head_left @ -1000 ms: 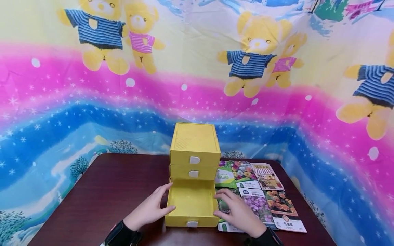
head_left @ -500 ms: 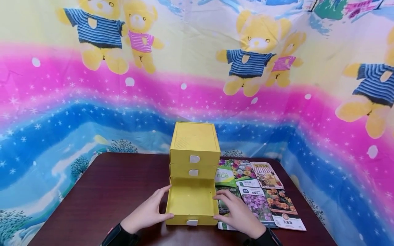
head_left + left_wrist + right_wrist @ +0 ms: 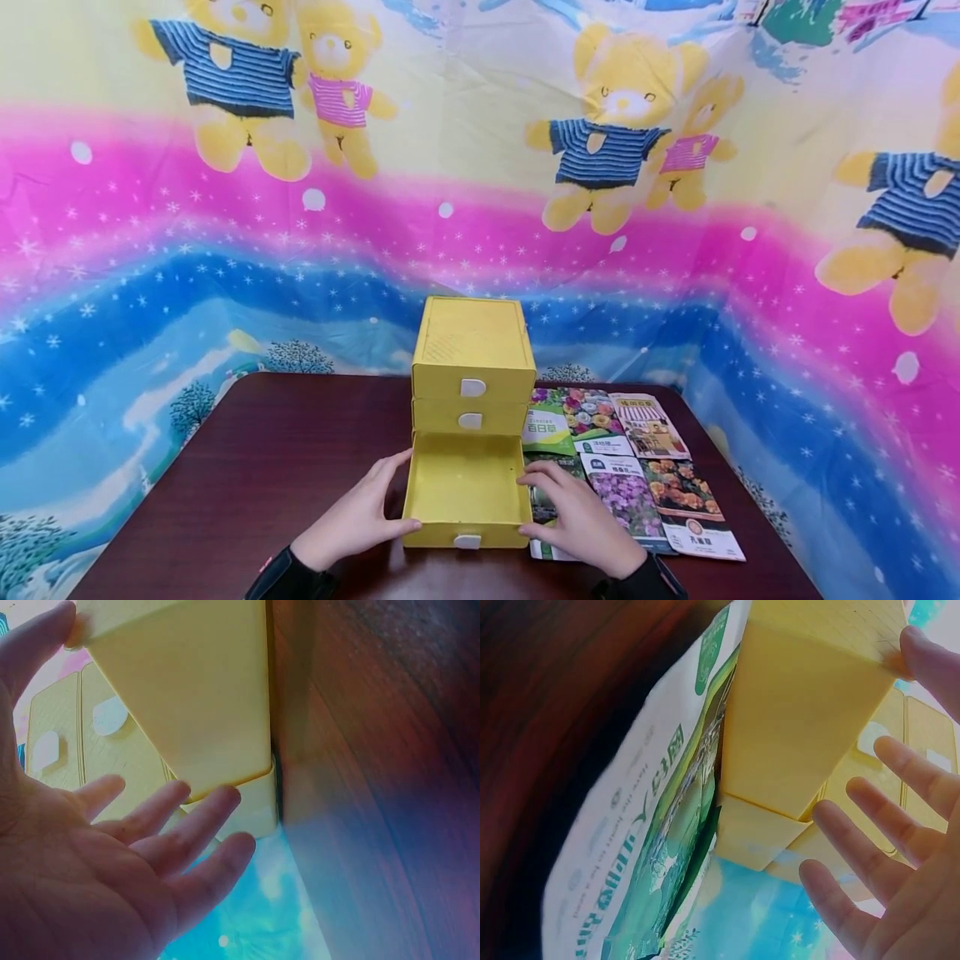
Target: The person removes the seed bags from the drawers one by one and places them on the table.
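A small yellow three-tier drawer cabinet [image 3: 476, 333] stands on the table, its bottom drawer [image 3: 467, 479] pulled far out and with nothing in it. My left hand [image 3: 360, 517] flanks the drawer's left side, thumb at the front corner. In the left wrist view, the fingers [image 3: 202, 821] of that hand spread loosely beside the drawer wall. On the opposite side is my right hand [image 3: 581, 517], its thumb at the front right corner. The right wrist view shows its fingers [image 3: 855, 840] extended beside the wall. Neither hand curls round the drawer.
Several flower seed packets [image 3: 622, 500] lie in rows on the right, close against the cabinet and partly beneath my right hand. The dark wooden table [image 3: 300, 442] extends to the left. A patterned cloth [image 3: 465, 233] hangs behind.
My left hand has shifted slightly left, its thumb sliding down to the drawer's front corner. The right hand and the drawer stay nearly where they were.
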`<state>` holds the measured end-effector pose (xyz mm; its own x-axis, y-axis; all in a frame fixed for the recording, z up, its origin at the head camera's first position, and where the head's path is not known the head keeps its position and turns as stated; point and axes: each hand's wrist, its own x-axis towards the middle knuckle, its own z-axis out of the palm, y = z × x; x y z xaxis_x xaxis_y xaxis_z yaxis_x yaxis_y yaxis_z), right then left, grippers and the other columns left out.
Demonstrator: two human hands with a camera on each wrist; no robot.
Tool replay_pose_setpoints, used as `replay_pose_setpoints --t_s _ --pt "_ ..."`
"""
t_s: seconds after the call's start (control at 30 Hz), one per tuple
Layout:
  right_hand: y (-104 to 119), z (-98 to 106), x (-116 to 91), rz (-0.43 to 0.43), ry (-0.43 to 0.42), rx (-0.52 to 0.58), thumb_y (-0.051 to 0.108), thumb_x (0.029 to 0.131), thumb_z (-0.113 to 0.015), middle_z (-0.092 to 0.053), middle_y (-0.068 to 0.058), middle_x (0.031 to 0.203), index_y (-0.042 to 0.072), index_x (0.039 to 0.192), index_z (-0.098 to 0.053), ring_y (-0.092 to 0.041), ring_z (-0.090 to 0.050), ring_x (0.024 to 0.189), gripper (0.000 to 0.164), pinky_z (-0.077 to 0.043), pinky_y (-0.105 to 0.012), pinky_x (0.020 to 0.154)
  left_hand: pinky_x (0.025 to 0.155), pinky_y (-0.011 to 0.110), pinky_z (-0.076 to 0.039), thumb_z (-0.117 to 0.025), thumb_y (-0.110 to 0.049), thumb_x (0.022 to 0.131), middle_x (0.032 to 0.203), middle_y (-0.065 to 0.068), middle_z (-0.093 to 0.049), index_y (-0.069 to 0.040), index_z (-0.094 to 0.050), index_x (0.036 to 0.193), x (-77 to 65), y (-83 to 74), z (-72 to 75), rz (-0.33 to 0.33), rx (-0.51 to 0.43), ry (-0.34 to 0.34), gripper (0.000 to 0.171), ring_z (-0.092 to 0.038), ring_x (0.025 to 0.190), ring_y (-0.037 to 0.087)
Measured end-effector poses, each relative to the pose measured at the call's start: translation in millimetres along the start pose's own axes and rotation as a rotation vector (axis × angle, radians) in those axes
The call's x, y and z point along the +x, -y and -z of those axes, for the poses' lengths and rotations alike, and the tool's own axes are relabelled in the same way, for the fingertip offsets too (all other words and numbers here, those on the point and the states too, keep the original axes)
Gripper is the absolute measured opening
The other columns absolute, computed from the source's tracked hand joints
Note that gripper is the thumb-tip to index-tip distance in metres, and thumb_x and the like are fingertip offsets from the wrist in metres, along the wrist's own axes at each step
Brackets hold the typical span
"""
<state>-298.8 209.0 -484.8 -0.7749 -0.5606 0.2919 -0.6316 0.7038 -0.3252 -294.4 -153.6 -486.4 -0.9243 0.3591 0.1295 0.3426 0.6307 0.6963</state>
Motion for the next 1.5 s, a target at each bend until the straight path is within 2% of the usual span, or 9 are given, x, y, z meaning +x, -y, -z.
replay_pose_setpoints --t_s 0.33,0.53,0.73,1.0,1.23,1.5 --pt "0 -1 4 -0.043 -0.019 0.005 0.053 0.091 -0.070 -0.052 0.004 0.144 0.029 0.137 -0.058 -0.013 -0.058 0.124 0.053 -0.051 -0.033 0.100 0.104 0.054 -0.048 -0.088 -0.044 0.078 0.156 0.021 -0.039 -0.006 -0.031 0.158 4.0 -0.8 -2.8 0.079 0.021 -0.051 0.105 -0.047 0.139 0.037" --pt "-3 -4 5 -0.045 -0.046 -0.006 0.052 0.092 -0.070 -0.054 0.003 0.142 0.025 0.136 -0.059 -0.012 -0.058 0.123 0.053 -0.051 -0.032 0.099 0.104 0.054 -0.048 -0.088 -0.044 0.078 0.155 0.021 -0.041 -0.006 -0.032 0.158 5.6 0.8 -4.3 0.087 0.014 -0.057 0.104 -0.048 0.138 0.036" --pt "-4 -6 8 -0.081 -0.026 0.007 0.046 0.093 -0.071 -0.053 0.004 0.142 0.021 0.137 -0.059 -0.015 -0.059 0.123 0.052 -0.050 -0.032 0.099 0.101 0.051 -0.051 -0.086 -0.045 0.080 0.152 0.019 -0.046 -0.005 -0.033 0.158 5.6 4.8 -7.2 0.097 0.004 -0.066 0.103 -0.054 0.133 0.035" --pt "-7 -7 14 -0.116 -0.055 -0.036 0.053 0.093 -0.068 -0.054 0.003 0.142 0.020 0.136 -0.059 -0.018 -0.060 0.123 0.055 -0.051 -0.038 0.100 0.095 0.048 -0.054 -0.087 -0.043 0.080 0.148 0.019 -0.050 -0.002 -0.034 0.156 16.6 6.8 -9.7 0.126 0.001 -0.102 0.101 -0.062 0.121 0.033" --pt "-13 -9 22 -0.153 -0.074 -0.020 0.053 0.092 -0.070 -0.057 -0.001 0.137 0.017 0.135 -0.058 -0.022 -0.062 0.120 0.058 -0.053 -0.034 0.095 0.092 0.049 -0.056 -0.086 -0.039 0.082 0.145 0.020 -0.052 -0.001 -0.036 0.155 23.3 5.1 -8.9 0.153 -0.012 -0.120 0.096 -0.063 0.117 0.034" --pt "-16 -9 32 -0.172 -0.114 -0.074 0.058 0.088 -0.071 -0.060 -0.002 0.134 0.016 0.136 -0.059 -0.019 -0.063 0.118 0.064 -0.055 -0.038 0.095 0.091 0.048 -0.056 -0.086 -0.038 0.082 0.142 0.020 -0.055 -0.001 -0.040 0.152 30.1 7.3 -7.9 0.156 -0.004 -0.149 0.092 -0.064 0.114 0.032"
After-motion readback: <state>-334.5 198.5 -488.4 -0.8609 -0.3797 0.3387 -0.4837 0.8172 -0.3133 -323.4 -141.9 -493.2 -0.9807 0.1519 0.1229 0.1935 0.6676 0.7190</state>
